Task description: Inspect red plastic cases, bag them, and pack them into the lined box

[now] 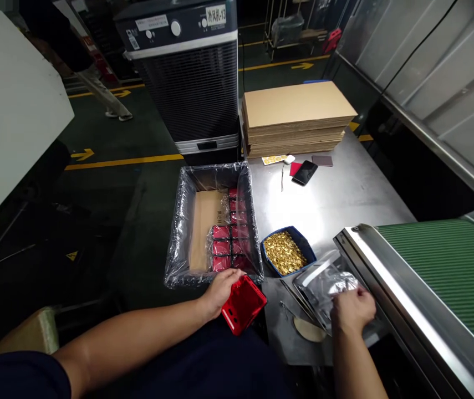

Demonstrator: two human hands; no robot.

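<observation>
My left hand [221, 291] grips a small red plastic tray [244, 303] by its edge, just in front of the plastic-lined cardboard box [178, 238]. Inside that box lie several wrapped red packs [222, 246] along its right side. My right hand [352, 310] is closed on a clear plastic bag [324, 280] lying on the steel table [336, 199]. A blue dish of small gold parts [287, 252] sits between the box and the bag.
A stack of flat cardboard sheets [297, 116] lies at the table's far end, with a phone [304, 172] and small cards beside it. A green conveyor belt [448, 266] runs on the right. An air cooler [189, 72] stands behind the box. Another person's legs [95, 83] are at the far left.
</observation>
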